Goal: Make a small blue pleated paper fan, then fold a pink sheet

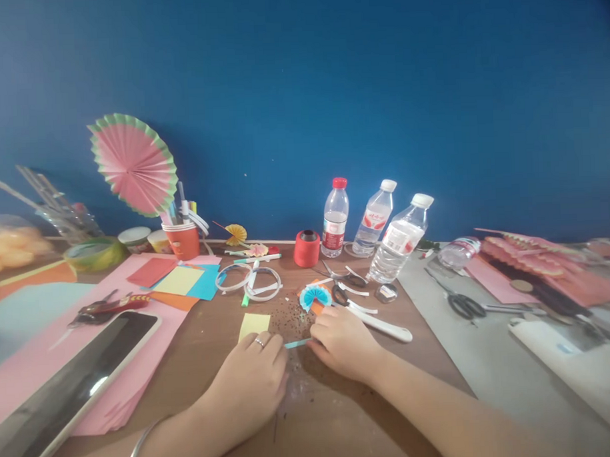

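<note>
So your left hand (250, 380) and right hand (342, 344) are both down on the brown table (316, 421). The fingertips of each are pinched shut on one end of a thin light-blue paper strip (298, 343). It sits low over the tabletop right between them, just in front of the yellow note (253, 323).

My two cents: go light on the pinch and hold the strip flat and gently taut, because something that skinny will probably twist or crease if you squeeze. Rest your wrists on the wood for steadiness. Watch the dark specks (288, 316) scattered right there too, they look like they'd cling to paper.

The little blue fan (315, 296) and the black scissors (344, 284) are just behind your right hand, so there's not much elbow room.

The rest of the desk is busy:
- **Left:** pink sheets (49, 351) with a tablet (65, 390) lying on them.
- **Back left:** an orange cup (184, 241) of pens with a big pink pleated fan (133, 164).
- **Back middle:** a red spool (306, 248) and three water bottles (379, 219) standing along the deep blue wall (330, 87).
- **Right:** a grey mat (470, 363).
</note>
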The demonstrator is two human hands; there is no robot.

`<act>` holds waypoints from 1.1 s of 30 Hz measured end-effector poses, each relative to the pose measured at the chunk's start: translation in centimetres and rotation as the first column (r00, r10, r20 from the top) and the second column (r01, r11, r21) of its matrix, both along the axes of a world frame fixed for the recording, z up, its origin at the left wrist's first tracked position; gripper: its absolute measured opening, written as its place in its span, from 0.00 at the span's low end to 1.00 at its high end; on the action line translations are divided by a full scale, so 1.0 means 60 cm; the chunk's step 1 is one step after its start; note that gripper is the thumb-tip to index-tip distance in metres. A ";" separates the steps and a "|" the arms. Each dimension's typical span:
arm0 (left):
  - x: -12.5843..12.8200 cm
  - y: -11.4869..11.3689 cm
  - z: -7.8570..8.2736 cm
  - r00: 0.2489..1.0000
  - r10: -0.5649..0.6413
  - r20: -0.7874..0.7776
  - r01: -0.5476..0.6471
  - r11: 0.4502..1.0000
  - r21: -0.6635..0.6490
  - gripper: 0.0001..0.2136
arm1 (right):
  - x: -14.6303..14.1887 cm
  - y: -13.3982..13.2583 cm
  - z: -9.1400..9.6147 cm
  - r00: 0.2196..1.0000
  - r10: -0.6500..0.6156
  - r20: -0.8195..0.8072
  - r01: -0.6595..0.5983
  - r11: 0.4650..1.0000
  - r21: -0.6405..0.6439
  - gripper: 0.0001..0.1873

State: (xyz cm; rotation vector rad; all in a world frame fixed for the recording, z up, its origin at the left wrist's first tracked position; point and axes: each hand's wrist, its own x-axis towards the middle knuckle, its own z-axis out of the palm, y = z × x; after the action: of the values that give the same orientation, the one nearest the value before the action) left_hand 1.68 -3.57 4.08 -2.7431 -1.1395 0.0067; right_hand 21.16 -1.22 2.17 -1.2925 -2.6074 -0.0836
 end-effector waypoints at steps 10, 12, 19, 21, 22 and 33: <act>-0.003 0.000 -0.012 0.997 0.006 0.083 -0.009 0.999 0.036 0.08 | 0.001 0.008 -0.023 0.977 0.168 -0.129 -0.143 0.973 0.182 0.07; -0.005 0.002 -0.017 0.990 0.023 0.138 -0.027 0.999 0.027 0.09 | -0.001 0.010 -0.031 0.982 0.133 -0.133 -0.111 0.981 0.160 0.05; -0.027 0.032 -0.028 0.938 0.127 0.324 -0.189 0.968 0.166 0.20 | 0.000 0.007 -0.035 0.979 -0.032 -0.202 0.069 0.982 0.178 0.06; -0.043 0.042 -0.028 0.918 0.181 0.353 -0.256 0.950 0.179 0.19 | 0.001 0.004 -0.034 0.968 -0.085 -0.236 0.133 0.972 0.194 0.07; -0.052 0.046 -0.029 0.908 0.208 0.362 -0.287 0.941 0.177 0.19 | 0.001 0.002 -0.033 0.961 -0.112 -0.254 0.165 0.966 0.200 0.08; -0.069 0.081 -0.042 0.873 0.251 0.418 -0.369 0.901 0.228 0.13 | -0.011 0.009 -0.035 0.910 -0.243 -0.335 0.331 0.914 0.236 0.11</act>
State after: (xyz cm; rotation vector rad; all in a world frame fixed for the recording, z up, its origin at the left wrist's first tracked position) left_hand -2.48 1.29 1.58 -2.3152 -1.5290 -0.6323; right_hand 20.49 -0.65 0.10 -1.4456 -2.0467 -0.2837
